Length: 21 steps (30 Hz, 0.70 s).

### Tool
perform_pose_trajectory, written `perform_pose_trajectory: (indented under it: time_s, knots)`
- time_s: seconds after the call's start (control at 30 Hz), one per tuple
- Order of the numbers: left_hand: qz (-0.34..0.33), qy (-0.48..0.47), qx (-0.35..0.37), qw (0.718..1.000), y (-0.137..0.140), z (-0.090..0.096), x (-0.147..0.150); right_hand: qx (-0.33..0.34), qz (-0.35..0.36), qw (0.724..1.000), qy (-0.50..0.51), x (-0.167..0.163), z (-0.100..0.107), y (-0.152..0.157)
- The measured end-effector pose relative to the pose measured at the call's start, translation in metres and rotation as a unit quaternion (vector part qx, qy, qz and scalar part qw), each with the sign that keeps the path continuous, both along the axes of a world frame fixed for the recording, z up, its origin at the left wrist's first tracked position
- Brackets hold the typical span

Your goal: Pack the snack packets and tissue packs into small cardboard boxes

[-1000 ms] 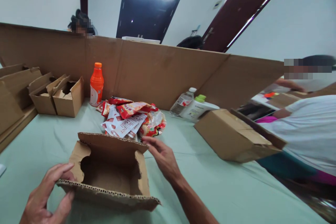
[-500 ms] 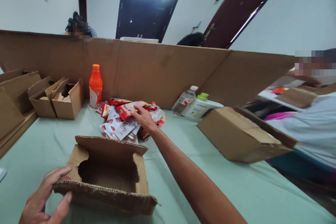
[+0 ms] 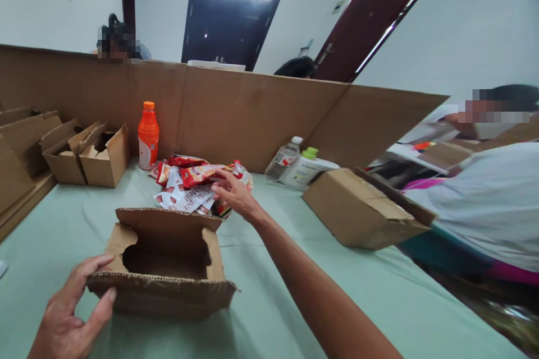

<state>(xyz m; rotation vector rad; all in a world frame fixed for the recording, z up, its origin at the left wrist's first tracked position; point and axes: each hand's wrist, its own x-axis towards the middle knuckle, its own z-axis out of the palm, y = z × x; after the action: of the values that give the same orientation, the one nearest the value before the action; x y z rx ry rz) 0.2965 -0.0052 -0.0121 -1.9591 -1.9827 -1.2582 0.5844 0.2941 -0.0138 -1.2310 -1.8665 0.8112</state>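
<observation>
My left hand (image 3: 74,305) grips the near left corner of an open cardboard box (image 3: 168,294), with its thumb on the front wall and fingers at the left side. The box's upper flaps stand apart and its dark inside shows. Beyond it lies a heap of snack packets: a red and cream packet (image 3: 197,174) on top and white packets (image 3: 185,199) with "Super Meal" lettering below. My right hand (image 3: 234,195) reaches over the right side of this heap, fingers stretched out and apart, fingertips at the packets. Nothing is seen held in it.
An orange bottle (image 3: 149,136) and small open cardboard boxes (image 3: 101,165) stand at the back left. A clear bottle (image 3: 285,158), a white bottle with a green cap (image 3: 309,171) and a larger box (image 3: 357,210) are to the right. A cardboard partition (image 3: 236,118) runs behind; a person (image 3: 484,196) sits at right.
The view has shifted slightly. My right hand has drawn a little to the right over the packets, its fingers spreading. My left hand keeps its hold on the box.
</observation>
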Motion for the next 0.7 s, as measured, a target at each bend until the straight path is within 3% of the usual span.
perform_pose_trajectory:
  time_s: [0.17, 0.3, 0.47, 0.6, 0.7]
  knots:
    - [0.004, -0.018, -0.015, 1.000, -0.009, 0.000, 0.002, 0.054, -0.054, 0.993, -0.089, -0.034, -0.002, 0.030]
    - [-0.023, 0.002, -0.017, 1.000, -0.014, -0.001, -0.004, 0.083, -0.085, 0.978, -0.169, -0.038, 0.002, 0.029]
    - [-0.045, 0.050, 0.018, 0.998, -0.005, 0.008, -0.006, 0.121, -0.076, 0.949, -0.282, -0.010, 0.023, -0.012]
    - [-0.037, 0.000, 0.007, 0.999, 0.001, 0.011, -0.001, 0.148, -0.079, 0.918, -0.360, 0.016, 0.042, -0.049]
    - [-0.052, -0.026, -0.009, 0.998, -0.002, 0.008, -0.002, 0.160, -0.072, 0.895, -0.411, 0.026, 0.044, -0.075]
